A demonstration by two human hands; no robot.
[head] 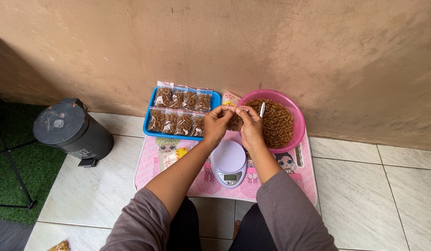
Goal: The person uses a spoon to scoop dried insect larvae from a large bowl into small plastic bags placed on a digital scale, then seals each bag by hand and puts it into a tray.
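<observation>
My left hand (217, 124) and my right hand (250, 128) are raised together over a small pink table (152, 167), both pinching the top of a small clear bag (234, 122) filled with brown snack pieces. Right behind my hands stands a pink bowl (297, 122) full of the same brown snacks, with a pale spoon handle (262, 109) sticking out of it. A white kitchen scale (229, 163) sits on the table just below my hands. A blue tray (148, 125) at the back left holds several filled, sealed bags.
A dark pedal bin (71, 130) stands on the tiled floor to the left. A green mat and a thin black stand leg (13, 167) lie further left. A tan wall rises directly behind the table. A stack of empty bags (230, 97) sits between tray and bowl.
</observation>
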